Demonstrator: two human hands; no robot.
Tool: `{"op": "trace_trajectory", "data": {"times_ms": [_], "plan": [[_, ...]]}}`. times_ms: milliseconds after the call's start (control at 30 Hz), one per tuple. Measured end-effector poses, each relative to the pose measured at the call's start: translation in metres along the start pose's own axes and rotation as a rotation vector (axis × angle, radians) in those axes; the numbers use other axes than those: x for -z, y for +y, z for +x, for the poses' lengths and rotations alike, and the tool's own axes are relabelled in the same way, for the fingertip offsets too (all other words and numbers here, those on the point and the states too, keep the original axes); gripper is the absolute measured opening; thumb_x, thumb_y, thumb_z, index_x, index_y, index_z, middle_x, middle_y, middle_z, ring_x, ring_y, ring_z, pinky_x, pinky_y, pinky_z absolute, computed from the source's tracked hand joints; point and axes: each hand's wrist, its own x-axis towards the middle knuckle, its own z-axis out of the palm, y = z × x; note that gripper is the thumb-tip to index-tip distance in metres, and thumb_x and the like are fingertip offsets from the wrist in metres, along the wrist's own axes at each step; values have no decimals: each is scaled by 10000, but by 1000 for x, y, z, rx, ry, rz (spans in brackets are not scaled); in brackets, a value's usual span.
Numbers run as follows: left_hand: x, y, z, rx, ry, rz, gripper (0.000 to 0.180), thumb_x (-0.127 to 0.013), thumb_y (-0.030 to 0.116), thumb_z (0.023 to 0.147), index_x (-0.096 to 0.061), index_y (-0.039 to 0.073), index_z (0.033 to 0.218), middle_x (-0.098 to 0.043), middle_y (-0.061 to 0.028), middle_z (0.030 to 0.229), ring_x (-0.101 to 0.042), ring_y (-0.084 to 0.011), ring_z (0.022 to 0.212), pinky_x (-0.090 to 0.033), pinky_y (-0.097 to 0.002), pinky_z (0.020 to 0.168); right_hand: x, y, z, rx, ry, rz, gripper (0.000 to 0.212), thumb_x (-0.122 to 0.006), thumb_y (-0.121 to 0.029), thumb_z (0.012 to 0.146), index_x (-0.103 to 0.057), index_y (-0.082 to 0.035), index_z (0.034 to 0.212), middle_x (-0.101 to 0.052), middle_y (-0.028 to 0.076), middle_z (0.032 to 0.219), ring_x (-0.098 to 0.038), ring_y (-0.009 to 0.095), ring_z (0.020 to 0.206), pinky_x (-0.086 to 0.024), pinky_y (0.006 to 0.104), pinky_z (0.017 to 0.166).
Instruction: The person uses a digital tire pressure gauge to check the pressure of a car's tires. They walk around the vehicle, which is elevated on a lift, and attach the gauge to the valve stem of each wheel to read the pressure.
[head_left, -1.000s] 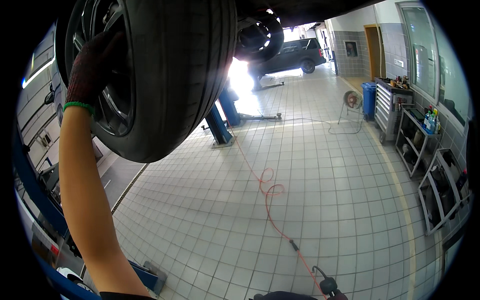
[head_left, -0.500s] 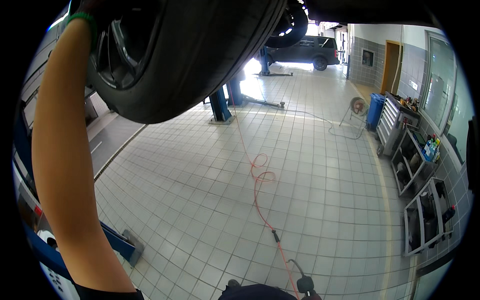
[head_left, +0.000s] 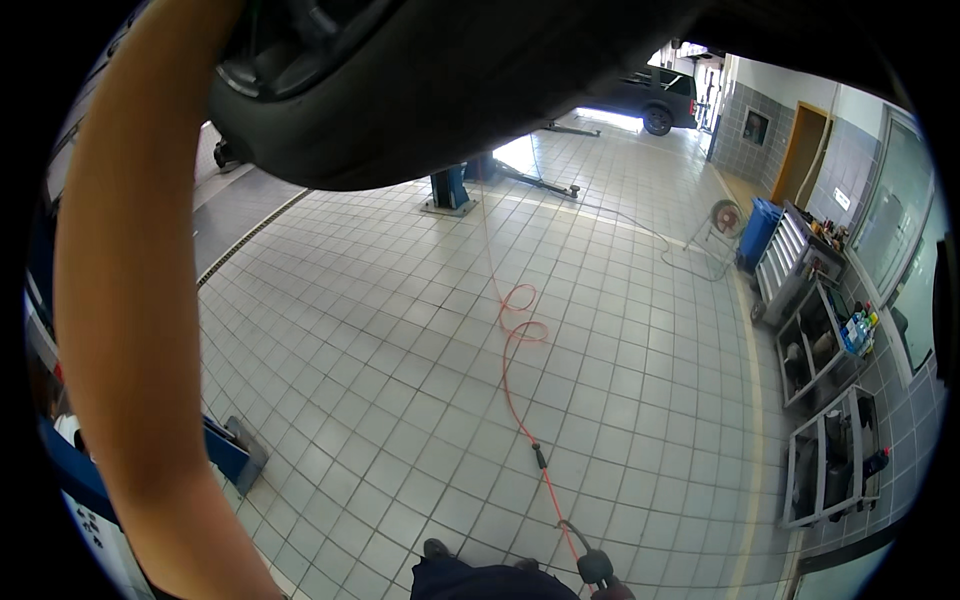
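Note:
My left forearm (head_left: 130, 280) rises along the left side, past the raised car wheel (head_left: 430, 100). The hand itself is cut off above the upper edge, beside the dark spoked rim (head_left: 290, 50), so its fingers are hidden. At the lower edge, a sliver of my right hand (head_left: 616, 592), in a dark reddish glove, appears closed on a black air tool (head_left: 595, 568) with a short curved hose. A thin orange air hose (head_left: 515, 400) runs past the tool and loops over the tiles.
Blue lift posts (head_left: 450, 190) with low arms stand ahead; another lift part (head_left: 235, 455) is at left. A dark car (head_left: 655, 100) stands far back. Along the right wall are a fan (head_left: 722, 220), blue bin (head_left: 760, 232), tool cabinet (head_left: 790, 255) and metal carts (head_left: 835, 460).
The view has tilted down, so the wheel sits higher and more floor shows. My left wrist and its green cuff have left the upper edge. The black tool has shifted slightly left.

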Motion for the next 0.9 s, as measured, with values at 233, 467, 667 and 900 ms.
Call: {"op": "trace_trajectory", "data": {"times_ms": [233,467,667,900], "plan": [[6,-34,-249,122,-294,-214,323,-718,93,908,-681,83,1229,-722,-96,1153,-674,-267,1094,-529,-390,964,-11,-76,-28,34,-24,-126,828,-712,-206,750,-430,-86,1519,-692,236,1202,-671,358,1082,-545,447,896],[112,-21,-723,971,-1870,-518,731,-498,681,960,-578,107,1406,-608,-159,1417,-566,-365,1312,-448,-475,1086,-65,-164,49,139,-73,-237,792,-758,-133,734,-474,-80,1470,-699,168,1111,-684,275,925,-547,426,739],[261,-129,-761,1620,-1685,-438,662,-580,590,945,-617,75,1359,-678,-156,1309,-634,-328,1219,-490,-403,1041,-145,-366,-8,71,-200,-317,771,-783,-201,742,-493,-79,1446,-677,209,1197,-659,334,1047,-549,450,877],[234,-261,-765,1738,-1034,-122,567,-687,471,910,-671,30,1266,-714,-183,1200,-695,-313,1097,-536,-419,962,-189,-576,11,273,-256,-652,820,-800,-428,753,-511,-110,1452,-689,189,1257,-662,345,1162,-515,418,978]]}}
